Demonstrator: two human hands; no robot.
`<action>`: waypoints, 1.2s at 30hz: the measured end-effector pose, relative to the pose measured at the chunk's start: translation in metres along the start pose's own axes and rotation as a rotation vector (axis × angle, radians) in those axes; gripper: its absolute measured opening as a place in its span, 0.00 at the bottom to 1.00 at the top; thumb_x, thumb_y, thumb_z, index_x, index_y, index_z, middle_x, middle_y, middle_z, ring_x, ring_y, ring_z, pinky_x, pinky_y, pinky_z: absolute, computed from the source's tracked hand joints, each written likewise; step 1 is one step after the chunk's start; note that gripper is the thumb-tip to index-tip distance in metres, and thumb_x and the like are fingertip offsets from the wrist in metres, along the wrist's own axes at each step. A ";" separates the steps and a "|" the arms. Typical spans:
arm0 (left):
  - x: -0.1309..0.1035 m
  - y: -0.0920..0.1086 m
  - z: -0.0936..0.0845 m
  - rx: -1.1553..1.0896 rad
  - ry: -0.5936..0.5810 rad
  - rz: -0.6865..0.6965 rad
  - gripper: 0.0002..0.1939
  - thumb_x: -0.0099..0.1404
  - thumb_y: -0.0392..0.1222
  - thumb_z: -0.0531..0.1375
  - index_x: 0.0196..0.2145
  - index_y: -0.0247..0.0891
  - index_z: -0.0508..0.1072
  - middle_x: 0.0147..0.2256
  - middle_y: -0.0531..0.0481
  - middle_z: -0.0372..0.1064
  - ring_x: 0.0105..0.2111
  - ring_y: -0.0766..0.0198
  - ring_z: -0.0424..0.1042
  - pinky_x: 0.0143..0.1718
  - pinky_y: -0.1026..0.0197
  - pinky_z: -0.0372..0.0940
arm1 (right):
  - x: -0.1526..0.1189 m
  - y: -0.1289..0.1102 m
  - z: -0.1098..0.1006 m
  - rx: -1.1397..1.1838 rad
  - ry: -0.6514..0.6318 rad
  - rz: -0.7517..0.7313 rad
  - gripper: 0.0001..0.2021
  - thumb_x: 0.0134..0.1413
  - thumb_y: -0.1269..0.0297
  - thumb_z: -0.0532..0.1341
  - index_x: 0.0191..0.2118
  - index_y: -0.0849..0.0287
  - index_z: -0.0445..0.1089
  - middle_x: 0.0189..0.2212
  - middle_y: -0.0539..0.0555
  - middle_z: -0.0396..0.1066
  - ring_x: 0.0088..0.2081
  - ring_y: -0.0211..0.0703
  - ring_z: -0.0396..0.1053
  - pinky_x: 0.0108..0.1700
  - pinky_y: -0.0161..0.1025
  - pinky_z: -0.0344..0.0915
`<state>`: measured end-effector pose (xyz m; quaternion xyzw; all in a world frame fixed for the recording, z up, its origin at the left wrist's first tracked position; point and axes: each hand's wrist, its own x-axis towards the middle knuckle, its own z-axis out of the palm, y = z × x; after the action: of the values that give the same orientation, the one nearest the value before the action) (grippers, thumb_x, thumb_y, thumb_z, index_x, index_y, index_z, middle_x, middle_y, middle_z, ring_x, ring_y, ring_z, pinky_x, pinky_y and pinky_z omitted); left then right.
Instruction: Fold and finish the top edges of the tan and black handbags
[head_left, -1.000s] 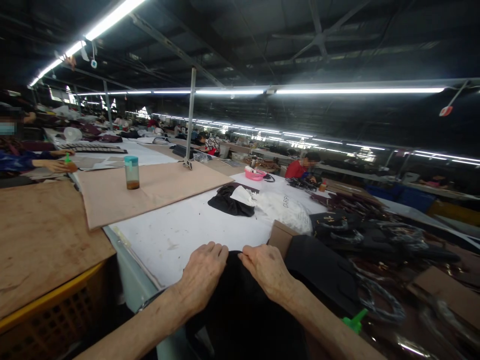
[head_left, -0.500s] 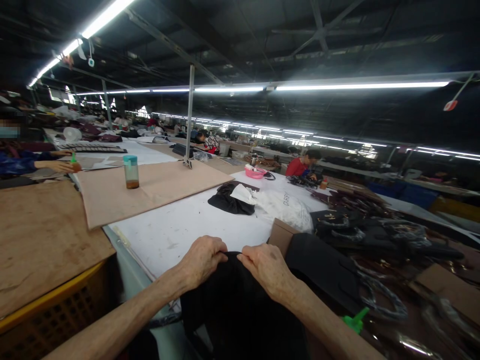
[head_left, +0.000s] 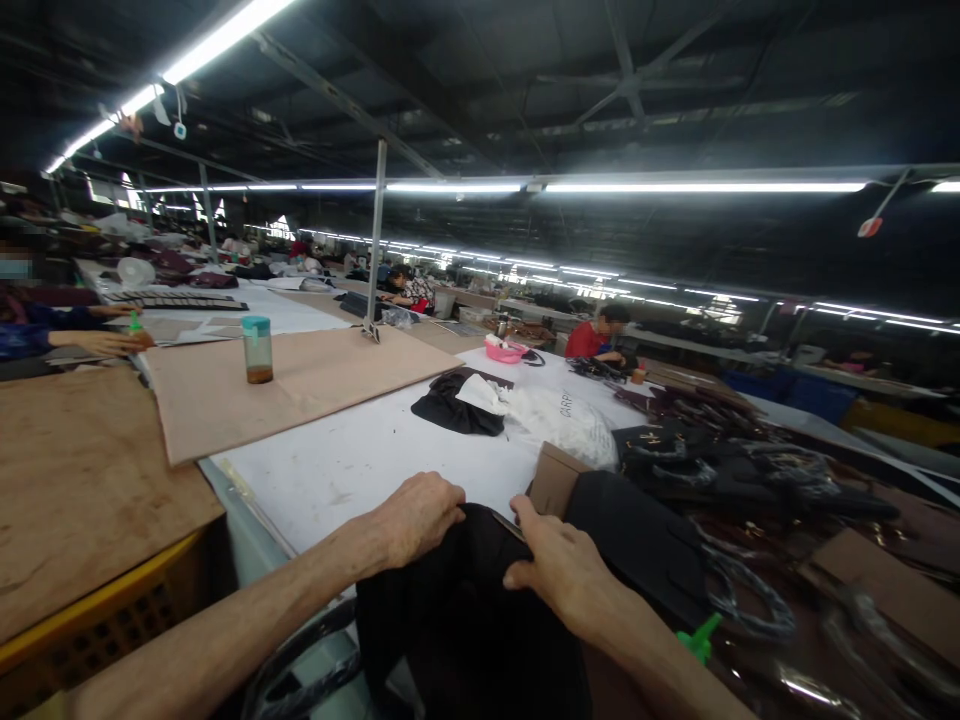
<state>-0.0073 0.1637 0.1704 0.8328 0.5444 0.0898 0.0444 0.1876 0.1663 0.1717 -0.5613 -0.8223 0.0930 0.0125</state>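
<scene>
A black bag [head_left: 480, 620] hangs close in front of me, with its upper rim raised toward the table. My left hand [head_left: 420, 520] pinches that rim on the left side, fingers closed over the edge. On the right side of the rim is my right hand [head_left: 559, 565], its thumb toward the dark inside and its forefinger along the outer edge, where a thin light strip shows. The bag's inside is too dark to make out. A plastic-wrapped handle [head_left: 307, 650] shows at lower left, below my left forearm.
A white-topped table [head_left: 330, 480] holds a tan board [head_left: 337, 385] with a teal-lidded bottle [head_left: 257, 350], black cloth [head_left: 450, 405] and a white plastic bag [head_left: 570, 425]. Dark bags [head_left: 645, 540] pile up at right beside a green nozzle [head_left: 700, 637]. A yellow crate [head_left: 112, 610] stands left. Co-workers sit further off.
My right hand has shifted right along the rim, away from my left hand, and its thumb and forefinger have spread. My left hand keeps its pinch. The view has turned slightly.
</scene>
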 end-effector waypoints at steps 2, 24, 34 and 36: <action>-0.004 -0.002 -0.003 -0.011 0.025 0.000 0.12 0.62 0.38 0.50 0.27 0.36 0.71 0.25 0.46 0.71 0.28 0.59 0.71 0.28 0.64 0.59 | -0.004 0.008 -0.006 0.035 0.032 -0.003 0.13 0.46 0.68 0.60 0.41 0.56 0.66 0.36 0.54 0.71 0.40 0.45 0.67 0.37 0.35 0.55; -0.016 0.004 0.011 0.041 0.040 -0.141 0.17 0.64 0.44 0.45 0.27 0.38 0.70 0.27 0.44 0.71 0.30 0.54 0.72 0.29 0.59 0.61 | 0.023 0.006 0.002 -0.323 0.213 -0.308 0.10 0.49 0.57 0.62 0.33 0.58 0.65 0.31 0.52 0.72 0.34 0.47 0.69 0.35 0.37 0.54; 0.005 0.016 0.003 0.090 0.081 0.037 0.10 0.56 0.34 0.53 0.37 0.39 0.68 0.37 0.47 0.70 0.37 0.56 0.70 0.33 0.59 0.63 | 0.025 0.003 0.000 -0.322 0.244 -0.287 0.08 0.57 0.60 0.56 0.30 0.56 0.67 0.28 0.50 0.74 0.31 0.42 0.70 0.29 0.35 0.50; 0.014 0.017 0.003 0.087 0.055 0.052 0.06 0.56 0.36 0.54 0.32 0.39 0.70 0.33 0.48 0.71 0.35 0.56 0.71 0.33 0.59 0.62 | 0.025 0.002 -0.001 -0.321 0.244 -0.284 0.09 0.57 0.60 0.55 0.31 0.56 0.68 0.28 0.51 0.74 0.31 0.42 0.70 0.28 0.35 0.50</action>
<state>0.0143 0.1698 0.1722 0.8451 0.5268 0.0900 -0.0094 0.1807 0.1900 0.1701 -0.4420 -0.8895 -0.1101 0.0356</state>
